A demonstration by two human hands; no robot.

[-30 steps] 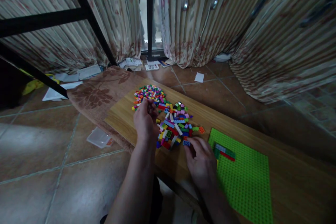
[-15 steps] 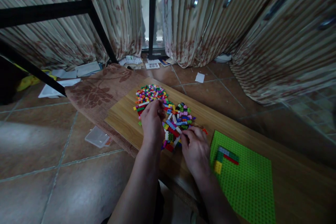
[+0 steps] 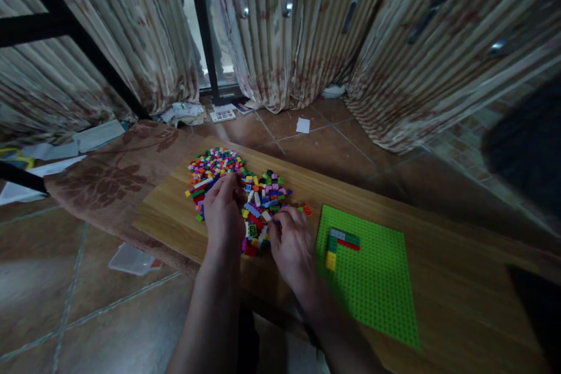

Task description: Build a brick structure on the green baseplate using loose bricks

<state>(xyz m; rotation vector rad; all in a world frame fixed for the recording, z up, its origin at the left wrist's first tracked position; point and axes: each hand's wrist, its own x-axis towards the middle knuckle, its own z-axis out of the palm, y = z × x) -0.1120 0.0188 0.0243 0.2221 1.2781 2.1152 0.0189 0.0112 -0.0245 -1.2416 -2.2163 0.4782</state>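
Several loose toy building bricks [image 3: 263,194] of many colours lie in a heap on the wooden board. My left hand [image 3: 223,213] hangs over the heap's left side, its fingers curled together; whatever they hold is hidden. At the heap's right edge my right hand [image 3: 293,242] is closed, with a white brick [image 3: 266,216] at its thumb and fingertips. Right of that hand lies a green studded baseplate [image 3: 372,292]. An L-shaped row of grey-blue, green, red and yellow bricks [image 3: 332,260] is fixed near its upper left corner.
A second heap of smaller bricks [image 3: 217,162] lies farther back. An orange-red brick [image 3: 307,210] sits apart near the baseplate. A brown patterned cloth [image 3: 103,172] covers the left end beside the wooden board [image 3: 164,210]. On the tiled floor is a clear plastic container [image 3: 131,259].
The view has swung to the right, so everything appears farther left. Both hands stay at about the same places over the brick heap. A dark shape now shows at the right edge.
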